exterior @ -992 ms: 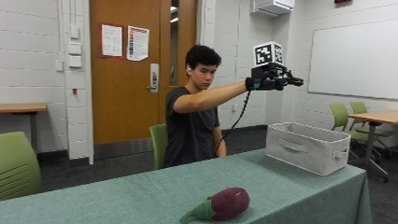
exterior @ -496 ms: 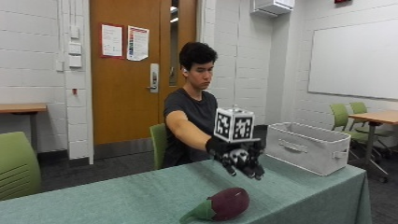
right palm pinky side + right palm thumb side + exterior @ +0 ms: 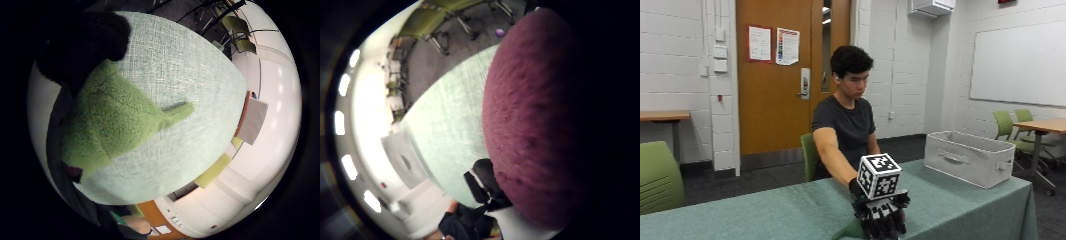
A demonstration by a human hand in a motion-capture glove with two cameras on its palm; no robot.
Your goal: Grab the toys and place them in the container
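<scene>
white block walls (image 3: pixel 680 90), wooden door (image 3: pixel 773 85), whiteboard (image 3: pixel 1019 65), green chairs (image 3: pixel 656 175)

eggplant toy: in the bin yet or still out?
Out. The plush eggplant lies on the green tablecloth under the gloved right hand; the white fabric bin stands apart at the table's far end.

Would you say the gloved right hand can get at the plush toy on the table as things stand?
Probably yes: the gloved right hand is down directly over the plush toy on the green tablecloth, the toy fills both palm views, and nothing lies between.
</scene>
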